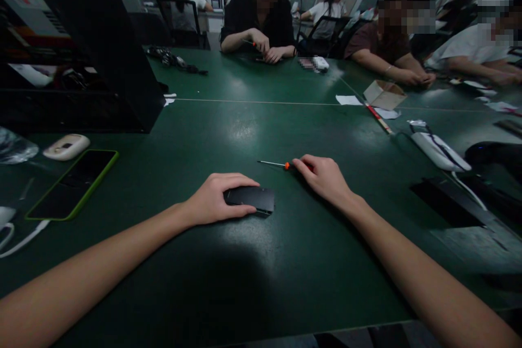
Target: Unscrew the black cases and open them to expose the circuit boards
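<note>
A small flat black device (253, 199) lies on the green table (261, 125) in front of me. My left hand (216, 198) grips its left end, thumb under, fingers curled over the top. My right hand (322, 176) is closed round the orange handle of a thin screwdriver (274, 163). The metal shaft points left and lies low over the table, a little beyond the black device. The handle is mostly hidden in my fingers.
At the left lie a phone in a green case (73, 183), a white gadget (66, 147), a white cable (20, 239) and a black cabinet (101, 38). At the right are a white device (438, 150), black parts (448, 201) and a cardboard box (384, 94). Several people sit along the far side.
</note>
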{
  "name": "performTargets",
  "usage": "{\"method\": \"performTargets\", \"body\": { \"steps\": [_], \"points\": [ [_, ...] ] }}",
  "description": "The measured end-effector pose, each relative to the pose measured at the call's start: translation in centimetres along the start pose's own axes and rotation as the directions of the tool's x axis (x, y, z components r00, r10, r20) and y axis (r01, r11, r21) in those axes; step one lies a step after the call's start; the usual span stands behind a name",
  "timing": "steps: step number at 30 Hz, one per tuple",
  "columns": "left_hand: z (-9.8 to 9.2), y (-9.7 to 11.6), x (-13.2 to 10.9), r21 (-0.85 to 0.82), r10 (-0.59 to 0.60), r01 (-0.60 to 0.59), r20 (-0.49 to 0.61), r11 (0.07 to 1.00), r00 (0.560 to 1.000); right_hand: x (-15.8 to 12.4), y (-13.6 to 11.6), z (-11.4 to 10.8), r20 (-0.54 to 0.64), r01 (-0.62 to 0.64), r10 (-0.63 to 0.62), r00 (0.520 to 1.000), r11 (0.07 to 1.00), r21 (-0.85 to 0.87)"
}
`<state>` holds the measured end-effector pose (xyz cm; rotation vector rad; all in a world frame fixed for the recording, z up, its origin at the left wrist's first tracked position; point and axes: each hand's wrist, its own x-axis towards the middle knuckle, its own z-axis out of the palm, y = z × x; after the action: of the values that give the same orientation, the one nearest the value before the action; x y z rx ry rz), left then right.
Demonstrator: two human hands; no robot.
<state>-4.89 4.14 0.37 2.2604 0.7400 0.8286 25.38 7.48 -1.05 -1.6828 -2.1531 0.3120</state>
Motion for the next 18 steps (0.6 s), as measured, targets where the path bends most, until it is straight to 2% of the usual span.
{"method": "performTargets", "body": {
  "steps": [3,6,7,9,11,13,15,18],
  "points": [
    [0.1,0.1,0.0,-0.018,0.004,-0.004,-0.01,1.0,1.0,-0.4,-0.6,0.4,0.016,0.127,-0.126,0.992,0.991,-0.047],
    [0.1,0.1,0.0,-0.022,0.007,-0.008,-0.014,1.0,1.0,-1.0,-1.6,0.5,-0.071,0.263,-0.265,0.962,0.964,-0.037],
    [0.1,0.1,0.0,-0.022,0.005,-0.006,-0.013,1.0,1.0,-1.2,-2.0,0.5,-0.116,0.332,-0.33,0.937,0.943,-0.006],
    [0.0,0.1,-0.1,-0.018,-0.006,0.006,-0.006,1.0,1.0,-1.8,-2.9,0.4,-0.187,0.509,-0.493,0.85,0.86,0.045],
    [0.0,0.0,-0.2,-0.008,-0.024,0.024,-0.001,1.0,1.0,-2.4,-4.0,0.3,-0.201,0.659,-0.638,0.743,0.75,0.056],
    [0.0,-0.1,-0.2,0.003,-0.024,0.024,-0.009,1.0,1.0,-3.0,-5.0,0.6,-0.185,0.734,-0.717,0.672,0.679,0.033],
    [0.0,-0.1,-0.2,0.013,-0.023,0.023,-0.017,1.0,1.0,-3.3,-5.8,1.0,-0.182,0.752,-0.738,0.65,0.658,0.015],
    [0.0,0.0,-0.2,0.029,-0.026,0.026,-0.018,0.999,1.0,-3.5,-6.3,1.6,-0.21,0.757,-0.735,0.645,0.653,0.038]
  ]
}}
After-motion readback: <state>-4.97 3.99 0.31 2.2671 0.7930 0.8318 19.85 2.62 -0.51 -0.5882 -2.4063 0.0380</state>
